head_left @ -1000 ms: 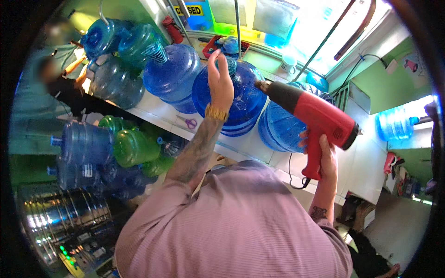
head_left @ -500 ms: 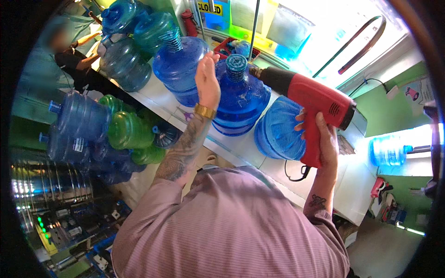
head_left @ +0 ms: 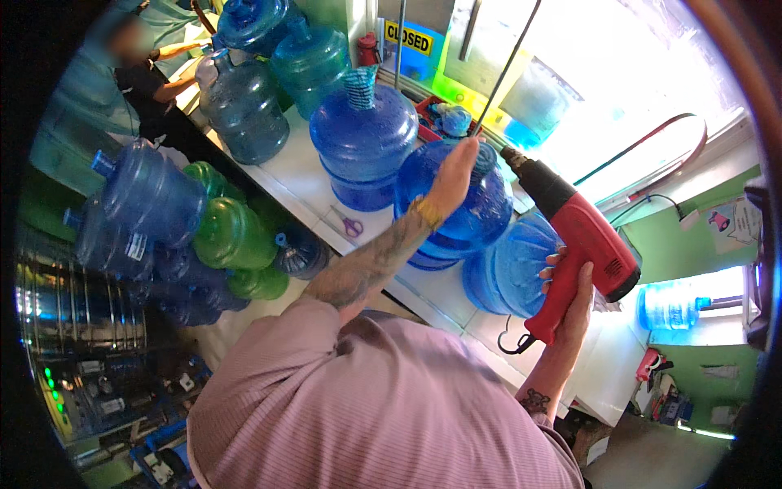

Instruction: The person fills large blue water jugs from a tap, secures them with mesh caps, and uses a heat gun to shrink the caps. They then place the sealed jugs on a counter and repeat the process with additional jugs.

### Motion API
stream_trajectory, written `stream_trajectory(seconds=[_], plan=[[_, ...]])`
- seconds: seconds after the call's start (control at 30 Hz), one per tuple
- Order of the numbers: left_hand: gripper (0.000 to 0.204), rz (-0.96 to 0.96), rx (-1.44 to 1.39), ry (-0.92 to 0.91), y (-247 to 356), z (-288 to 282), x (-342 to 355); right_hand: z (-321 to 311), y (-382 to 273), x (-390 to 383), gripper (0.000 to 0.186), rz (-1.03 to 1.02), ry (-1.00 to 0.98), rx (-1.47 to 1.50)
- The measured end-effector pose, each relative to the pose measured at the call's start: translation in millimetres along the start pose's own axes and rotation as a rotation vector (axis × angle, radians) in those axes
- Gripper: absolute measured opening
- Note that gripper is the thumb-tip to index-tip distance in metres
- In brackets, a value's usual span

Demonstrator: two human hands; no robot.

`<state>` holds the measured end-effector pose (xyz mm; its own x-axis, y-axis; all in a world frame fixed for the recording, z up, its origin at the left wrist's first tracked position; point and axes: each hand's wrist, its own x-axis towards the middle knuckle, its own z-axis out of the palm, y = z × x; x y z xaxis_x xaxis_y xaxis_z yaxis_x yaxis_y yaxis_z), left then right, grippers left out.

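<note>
blue jug [head_left: 444, 204]: glossy translucent plastic | heat gun [head_left: 574, 236]: red matt plastic

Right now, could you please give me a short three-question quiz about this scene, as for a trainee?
1. True or false: the right hand holds a red heat gun.
2. The left hand rests on the top of: A) a green jug B) a blue water jug C) the scissors
3. What colour are the scissors' handles?

Key: 1 true; 2 B; 3 purple.
</note>
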<state>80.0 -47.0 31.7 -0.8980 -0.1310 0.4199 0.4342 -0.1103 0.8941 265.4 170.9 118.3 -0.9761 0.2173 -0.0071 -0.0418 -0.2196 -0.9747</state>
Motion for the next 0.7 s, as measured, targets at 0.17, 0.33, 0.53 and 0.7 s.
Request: stream_trajectory(seconds=[0.17, 0.33, 0.53, 0.7], plan=[[0.032, -0.078, -0.061, -0.122, -6.5, -114.1, -12.6, 84.9, -3.8, -1.2, 0.056, -0.044, -0.073, 0.04], [0.066, 0.14, 0.391, 0.285, -23.2, -211.6, 82.8, 178.8, 8.1, 34.0, 0.05, -0.043, -0.08, -0.002], [0.066, 0.167, 0.7, -0.022, -27.0, -237.4, 133.8, 245.0, 23.6, 64.4, 0.048, -0.065, -0.069, -0.137], [0.056, 0.166, 0.643, -0.131, -23.3, -251.8, 135.1, 253.1, 26.2, 60.7, 0.048, -0.032, -0.053, -0.161]])
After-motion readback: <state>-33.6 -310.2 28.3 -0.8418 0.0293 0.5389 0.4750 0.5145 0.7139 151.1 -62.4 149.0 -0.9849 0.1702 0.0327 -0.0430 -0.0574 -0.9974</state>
